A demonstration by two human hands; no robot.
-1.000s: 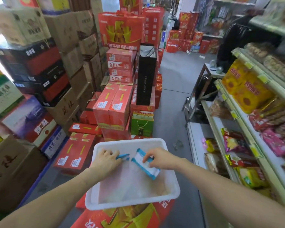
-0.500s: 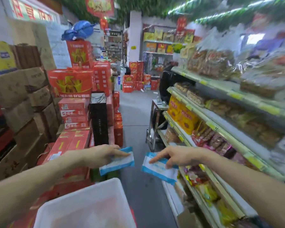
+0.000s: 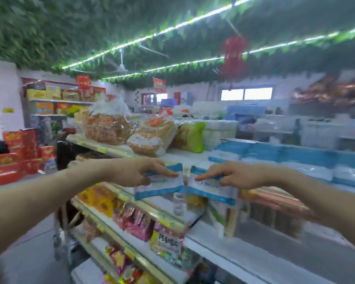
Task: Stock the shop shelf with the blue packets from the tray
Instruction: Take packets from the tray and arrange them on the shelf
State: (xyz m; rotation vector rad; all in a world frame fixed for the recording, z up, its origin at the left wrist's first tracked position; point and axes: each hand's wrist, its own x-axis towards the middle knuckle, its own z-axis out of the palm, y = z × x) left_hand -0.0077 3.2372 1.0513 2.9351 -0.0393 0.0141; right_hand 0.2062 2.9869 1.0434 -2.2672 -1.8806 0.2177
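Before the shelf point(image 3: 184, 157), left hand point(image 3: 131, 171) pinching left packet point(image 3: 162, 188), right hand point(image 3: 239, 175) pinching right packet point(image 3: 211, 191)

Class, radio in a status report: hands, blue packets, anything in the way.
Left hand pinches left packet; right hand pinches right packet. Both airborne before top shelf, not yet placed. Path looks clear.

Both bare forearms point(image 3: 49, 193) stretch forward and inward, palms down, the left hand point(image 3: 135, 171) pinching the left blue packet point(image 3: 160, 186) and the right hand point(image 3: 240, 175) pinching the right blue packet point(image 3: 210, 190), their straight index fingers point(image 3: 168, 173) pointing at each other, tips near but apart.
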